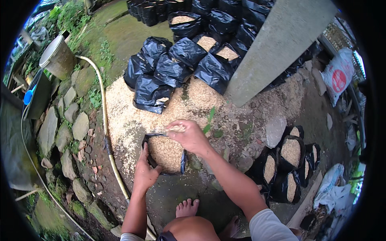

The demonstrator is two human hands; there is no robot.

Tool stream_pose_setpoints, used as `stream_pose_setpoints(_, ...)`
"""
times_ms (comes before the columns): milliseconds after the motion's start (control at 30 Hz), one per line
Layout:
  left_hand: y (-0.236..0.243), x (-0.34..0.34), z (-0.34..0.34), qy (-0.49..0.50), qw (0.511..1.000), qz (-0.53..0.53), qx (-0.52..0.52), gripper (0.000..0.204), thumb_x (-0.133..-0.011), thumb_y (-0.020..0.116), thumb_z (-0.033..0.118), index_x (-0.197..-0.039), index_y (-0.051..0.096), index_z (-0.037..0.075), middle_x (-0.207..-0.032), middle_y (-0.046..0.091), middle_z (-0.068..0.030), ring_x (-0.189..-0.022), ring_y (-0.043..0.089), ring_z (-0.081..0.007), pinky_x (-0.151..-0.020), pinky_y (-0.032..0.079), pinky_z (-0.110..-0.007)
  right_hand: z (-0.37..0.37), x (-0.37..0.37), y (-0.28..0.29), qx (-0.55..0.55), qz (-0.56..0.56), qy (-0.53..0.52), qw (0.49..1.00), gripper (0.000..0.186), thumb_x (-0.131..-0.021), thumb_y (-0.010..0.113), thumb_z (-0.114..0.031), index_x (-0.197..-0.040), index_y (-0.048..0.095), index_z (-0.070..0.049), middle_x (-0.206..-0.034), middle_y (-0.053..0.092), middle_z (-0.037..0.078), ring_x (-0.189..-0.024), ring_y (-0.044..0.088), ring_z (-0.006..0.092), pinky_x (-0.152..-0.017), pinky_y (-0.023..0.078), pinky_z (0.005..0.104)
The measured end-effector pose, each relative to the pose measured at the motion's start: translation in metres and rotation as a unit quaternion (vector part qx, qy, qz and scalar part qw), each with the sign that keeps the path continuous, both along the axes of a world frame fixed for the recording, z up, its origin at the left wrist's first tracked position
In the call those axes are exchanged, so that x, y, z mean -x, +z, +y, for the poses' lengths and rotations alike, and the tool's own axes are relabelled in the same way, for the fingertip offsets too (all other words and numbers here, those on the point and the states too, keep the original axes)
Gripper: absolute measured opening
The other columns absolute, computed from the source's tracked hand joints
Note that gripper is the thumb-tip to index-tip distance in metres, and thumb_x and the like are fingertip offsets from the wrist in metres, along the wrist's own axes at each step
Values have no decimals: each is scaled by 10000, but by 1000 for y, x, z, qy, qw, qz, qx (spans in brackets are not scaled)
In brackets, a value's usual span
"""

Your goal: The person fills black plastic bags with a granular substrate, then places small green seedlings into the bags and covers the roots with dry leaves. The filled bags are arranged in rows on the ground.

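Note:
A black plastic grow bag [183, 162], filled near the rim with pale tan rice husks [164, 152], stands upright on the ground before me. My left hand [146, 169] grips its left side, with the thumb over the near rim. Cupped closed above the bag's far right corner, my right hand [188, 137] holds a handful of husks [177, 128]. Loose husks [120, 110] lie spread on the ground just beyond the bag.
Black bags [173, 70], several folded over, crowd beyond the husks. More filled bags [291, 152] stand at right. A grey concrete post [277, 52] slants across the far right. A pale hose [106, 120] and stones [80, 124] run along the left, near a bucket [58, 58].

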State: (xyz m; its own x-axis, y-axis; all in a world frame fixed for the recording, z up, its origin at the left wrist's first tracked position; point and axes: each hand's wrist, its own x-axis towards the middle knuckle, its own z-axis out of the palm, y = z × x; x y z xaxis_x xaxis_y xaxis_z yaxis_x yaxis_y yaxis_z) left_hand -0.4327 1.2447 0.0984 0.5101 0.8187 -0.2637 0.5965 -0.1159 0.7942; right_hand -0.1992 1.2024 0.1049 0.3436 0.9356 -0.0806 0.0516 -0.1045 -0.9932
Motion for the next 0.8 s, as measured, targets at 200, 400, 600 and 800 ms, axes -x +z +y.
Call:
stream_pose_setpoints(200,15,-18,-3,34,996,-35,74,997,-727,665,-117,-1611,206,-99,-1532,483,-297,-1375,527,-304,-1149,426,-360,6,40,7,117,-344,9,932,341,-868,707,-90,-1177,698,56,-1102,698,295,-1118,693,362,-956,548,436)
stream_pose_setpoints(400,44,-35,-17,-81,997,-22,0,950,-719,639,-106,-1591,261,-109,-1555,458,-300,-1410,505,-339,-1192,377,-379,-54,3,22,265,-214,-2,940,253,-836,594,15,-1062,691,73,-1015,709,311,-998,713,442,-905,558,515)
stream_pose_setpoints(600,80,-128,-83,-338,924,-161,75,907,-745,664,-9,-1565,292,-117,-1568,409,-340,-1434,485,-412,-1183,397,-417,-250,-73,91,206,-271,-215,915,332,-860,589,-15,-1163,723,-5,-1032,725,267,-994,713,428,-889,554,432)
stream_pose_setpoints(800,28,-283,-209,-542,830,-117,54,878,-803,665,106,-1576,294,-82,-1651,246,-335,-1399,462,-500,-1168,418,-453,-385,-170,94,389,-252,-406,788,443,-777,858,-202,-1130,738,38,-999,750,216,-959,734,307,-865,556,387)
